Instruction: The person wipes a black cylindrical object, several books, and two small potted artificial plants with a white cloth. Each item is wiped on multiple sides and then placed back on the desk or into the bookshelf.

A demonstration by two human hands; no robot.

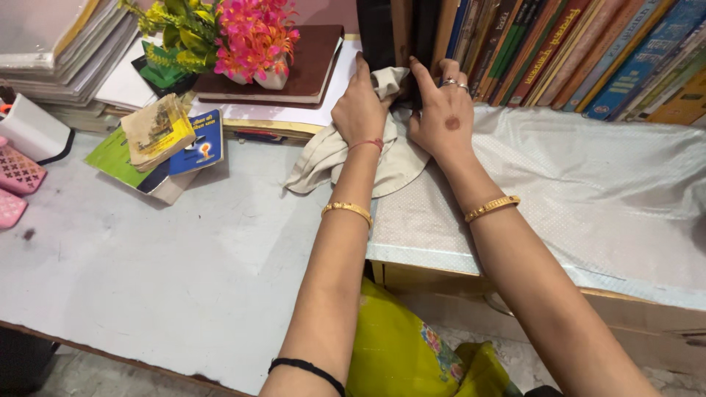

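My left hand grips a beige cloth and presses its bunched top against the foot of a dark book at the left end of a row of upright books. My right hand, wearing rings, rests its fingers against the spines just right of the cloth. The rest of the cloth trails down onto the pale shelf liner. Both wrists wear gold bangles.
A pot of pink and yellow artificial flowers stands on a brown book at the back left. Small booklets lie on the grey tabletop. Stacked papers and pink items sit far left.
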